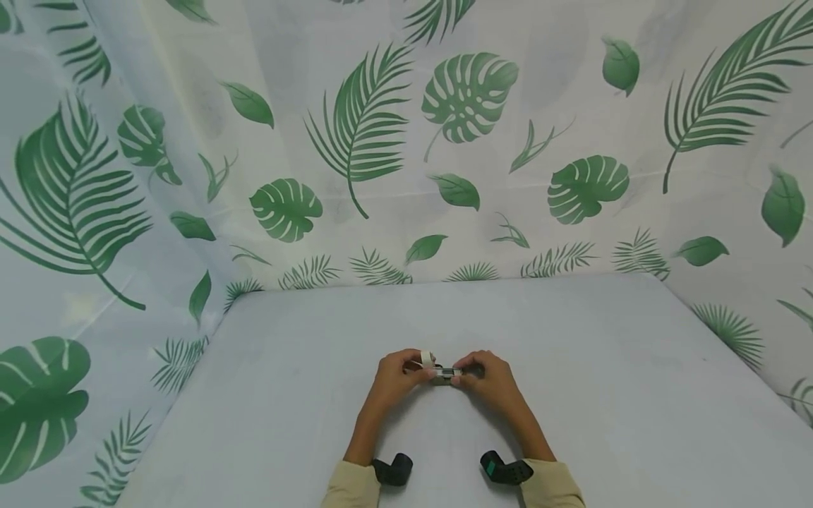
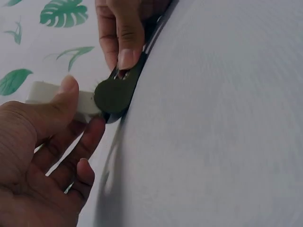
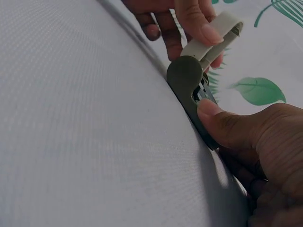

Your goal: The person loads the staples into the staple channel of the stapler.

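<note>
Tan sleeves [image 1: 353, 485] are closest; your left hand [image 1: 392, 384] pinches the cream flap [image 2: 45, 92] and your right hand [image 1: 497, 384] holds the green part [image 2: 113, 98] in its fingers.

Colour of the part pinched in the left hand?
Off-white, slightly cream; the pinched part shows best in the right wrist view.

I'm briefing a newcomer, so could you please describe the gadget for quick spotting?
On the white table, find the left hand and right hand. They grip the gadget between them. Its dark green, round-ended shape and white part set it apart from the black wrist cameras.
</note>
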A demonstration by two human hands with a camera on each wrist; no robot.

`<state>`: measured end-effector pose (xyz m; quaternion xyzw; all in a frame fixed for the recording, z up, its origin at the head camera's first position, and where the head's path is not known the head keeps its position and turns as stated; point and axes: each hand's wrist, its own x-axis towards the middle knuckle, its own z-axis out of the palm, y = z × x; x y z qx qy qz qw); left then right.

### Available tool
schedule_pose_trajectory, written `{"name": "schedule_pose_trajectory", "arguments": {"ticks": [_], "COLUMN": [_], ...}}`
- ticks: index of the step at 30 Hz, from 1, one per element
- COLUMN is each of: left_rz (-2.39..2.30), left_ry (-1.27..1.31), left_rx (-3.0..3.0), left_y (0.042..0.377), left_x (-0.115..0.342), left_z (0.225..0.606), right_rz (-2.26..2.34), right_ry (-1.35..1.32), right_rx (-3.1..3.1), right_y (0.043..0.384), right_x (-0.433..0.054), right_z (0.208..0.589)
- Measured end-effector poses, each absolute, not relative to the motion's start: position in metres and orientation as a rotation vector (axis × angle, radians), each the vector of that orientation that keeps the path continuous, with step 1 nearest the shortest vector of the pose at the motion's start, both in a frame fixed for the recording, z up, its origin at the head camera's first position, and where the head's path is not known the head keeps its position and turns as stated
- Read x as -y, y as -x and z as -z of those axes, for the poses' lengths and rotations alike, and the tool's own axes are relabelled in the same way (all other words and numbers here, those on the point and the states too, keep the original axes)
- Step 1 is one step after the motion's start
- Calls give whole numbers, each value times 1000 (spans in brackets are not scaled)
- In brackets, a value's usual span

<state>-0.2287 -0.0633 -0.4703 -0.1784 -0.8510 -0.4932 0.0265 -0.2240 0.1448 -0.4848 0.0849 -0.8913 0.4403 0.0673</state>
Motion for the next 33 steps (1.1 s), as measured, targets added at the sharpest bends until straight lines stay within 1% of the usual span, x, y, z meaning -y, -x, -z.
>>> {"name": "schedule_pose_trajectory", "arguments": {"ticks": [5,13,20,26,33], "left_rz": [1247,966,683,526,444], "left_ry": [598,539,548,568,580], "left_rx": [2627,2700,2733,2725,2731], "left_y": [226,221,217,215,213], "left_x": [54,40,30,25,22], "left_z": [466,456,450,451,448], "right_rz": [-1343,-1360,-1341,-1338,-1315], "right_ry": [-245,-251,-270,-274,-310], "right_rx": [2663,2665,2658,2650,2592], "right_y": [222,223,222,221,219], "right_x": [-144,-143,-143,-143,-144], "right_z": [483,482,481,481,483]}}
